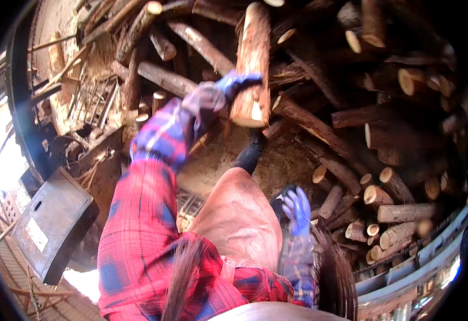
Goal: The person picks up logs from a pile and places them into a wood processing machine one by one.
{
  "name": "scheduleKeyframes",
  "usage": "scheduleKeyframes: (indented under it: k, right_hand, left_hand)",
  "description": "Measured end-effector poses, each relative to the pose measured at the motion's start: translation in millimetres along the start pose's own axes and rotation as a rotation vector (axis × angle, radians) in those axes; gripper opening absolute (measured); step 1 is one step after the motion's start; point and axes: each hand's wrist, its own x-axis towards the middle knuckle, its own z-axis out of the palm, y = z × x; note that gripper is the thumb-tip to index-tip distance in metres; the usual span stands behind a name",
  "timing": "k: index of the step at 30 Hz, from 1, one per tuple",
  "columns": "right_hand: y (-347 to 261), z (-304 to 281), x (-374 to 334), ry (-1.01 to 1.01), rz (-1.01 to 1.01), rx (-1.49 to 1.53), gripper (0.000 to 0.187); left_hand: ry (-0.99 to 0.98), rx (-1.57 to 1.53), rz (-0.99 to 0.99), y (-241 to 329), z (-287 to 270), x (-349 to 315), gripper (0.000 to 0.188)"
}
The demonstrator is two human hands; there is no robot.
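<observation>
A thick log [253,59] with rough reddish-brown bark points away from me, its pale cut end toward my body. My left hand [239,84], in a blue glove, is closed on the log's left side near that end. The left arm stretches forward in a red plaid sleeve with a purple checked cuff. At my right side hangs my right hand [296,207], also in a blue glove. Its fingers are loosely apart and nothing shows in them. An orange-pink apron [239,214] covers my front, and a dark shoe [249,152] stands below the log.
Loose logs [319,120] lie in a tangled heap ahead and to the right. More short logs [410,213] are piled by a pale blue metal rail [421,257]. At the left are a grey metal box [52,224] and some machinery [78,144]. Bare brown ground [212,166] surrounds my feet.
</observation>
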Motion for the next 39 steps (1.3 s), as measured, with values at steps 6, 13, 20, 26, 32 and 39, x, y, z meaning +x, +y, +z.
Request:
scheduleKeyframes:
  k: [6,13,20,26,32,39]
  right_hand:
    - [-19,80,-37,-0.494,-0.059,0.524,0.07]
    - [-47,-43,-175,-0.611,-0.258,0.451,0.069]
    - [-90,-233,-344,-0.274,-0.923,0.491,0.062]
    - [-155,-469,-427,0.45,-1.37,-0.15,0.099]
    - [-183,-545,-466,1.066,-1.087,-0.751,0.113]
    - [-139,-628,-370,0.955,-0.942,-0.879,0.107]
  left_hand:
    - [0.19,-0.291,-0.348,73,264,-127,0.053]
    - [0.203,-0.395,-0.291,60,460,-161,0.044]
    - [-0.365,0.414,0.425,142,721,-105,0.061]
    - [-0.36,0.805,0.668,160,820,-129,0.089]
    - [-0.126,0.962,0.278,118,740,-150,0.095]
    - [0.624,1.232,-0.016,15,501,-231,0.067]
